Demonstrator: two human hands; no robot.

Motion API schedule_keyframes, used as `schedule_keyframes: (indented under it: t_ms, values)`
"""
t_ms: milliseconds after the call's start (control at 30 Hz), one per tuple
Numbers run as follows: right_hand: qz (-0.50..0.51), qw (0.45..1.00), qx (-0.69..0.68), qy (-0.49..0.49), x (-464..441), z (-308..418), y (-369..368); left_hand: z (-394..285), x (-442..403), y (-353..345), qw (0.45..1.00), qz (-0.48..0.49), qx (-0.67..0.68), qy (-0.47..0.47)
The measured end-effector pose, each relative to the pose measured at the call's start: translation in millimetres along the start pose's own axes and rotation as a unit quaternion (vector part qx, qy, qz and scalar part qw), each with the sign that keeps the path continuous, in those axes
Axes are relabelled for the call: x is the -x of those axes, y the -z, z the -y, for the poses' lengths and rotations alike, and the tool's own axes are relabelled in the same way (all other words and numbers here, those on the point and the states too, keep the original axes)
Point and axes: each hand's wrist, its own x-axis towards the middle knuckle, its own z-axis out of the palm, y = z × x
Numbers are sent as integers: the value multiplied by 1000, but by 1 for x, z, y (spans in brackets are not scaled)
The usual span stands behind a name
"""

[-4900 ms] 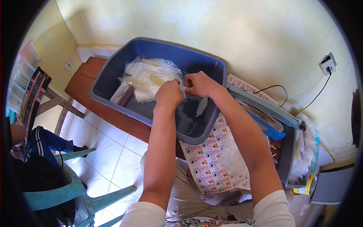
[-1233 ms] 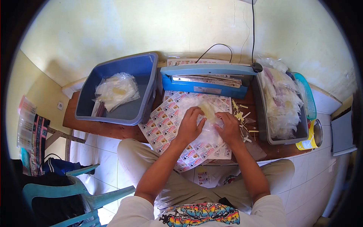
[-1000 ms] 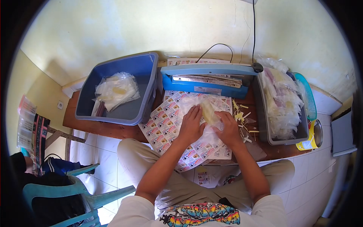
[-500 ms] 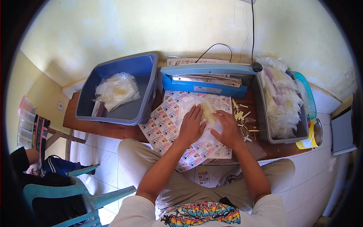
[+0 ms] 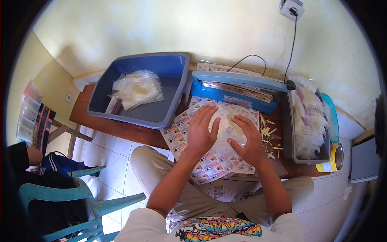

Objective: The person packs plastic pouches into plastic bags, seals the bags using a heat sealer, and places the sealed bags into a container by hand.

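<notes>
A clear plastic bag (image 5: 225, 139) with pale contents lies flat on printed paper sheets (image 5: 211, 165), directly in front of me. At its left side is my left hand (image 5: 202, 131), open, fingers stretched out and thumb apart. Over the bag's right side, my right hand (image 5: 249, 141) is open too, with its fingers slightly bent and spread. Neither hand grips the bag; I cannot tell whether the fingertips touch it. Just behind the bag stands a blue impulse sealer (image 5: 236, 95), its light blue arm raised above the base.
Left, a blue-grey tub (image 5: 139, 121) holds filled plastic bags (image 5: 139, 90). Right, a grey bin (image 5: 300, 161) is piled with more bags (image 5: 308, 121), beside a yellow can (image 5: 328, 163). Yellow and white strips (image 5: 267, 131) litter the wooden table (image 5: 80, 109). A green chair (image 5: 84, 197) stands left.
Both hands have lifted off the bag's middle and drawn apart, uncovering more of it. My view has shifted, so the table's things appear further right.
</notes>
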Motion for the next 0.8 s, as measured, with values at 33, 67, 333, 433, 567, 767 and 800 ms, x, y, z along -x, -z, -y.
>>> schedule_keyframes:
  t_ms: [33, 67, 333, 433, 567, 767, 800]
  values:
    - [6, 1000, 1, 3, -7, 9, -3, -3, -6, 14, 999, -31, -13, -4]
    - [0, 1000, -18, 8, -16, 18, -7, -8, -13, 29, 998, -60, -21, -5]
    - [-68, 983, -139, 94, -128, 62, -73, 55, -61, 129, 983, -120, -59, 126]
    - [-24, 987, -89, 133, -182, 65, -100, 102, -80, 144, 977, -96, -70, 177]
    - [69, 988, 24, 135, -242, 48, -146, 140, -91, 152, 951, -25, -140, 274]
    - [264, 891, 369, -21, -278, 53, -199, 157, -86, 153, 899, 87, -239, 356]
    - [269, 889, 369, -20, -279, 51, -205, 155, -86, 153, 883, 127, -249, 377]
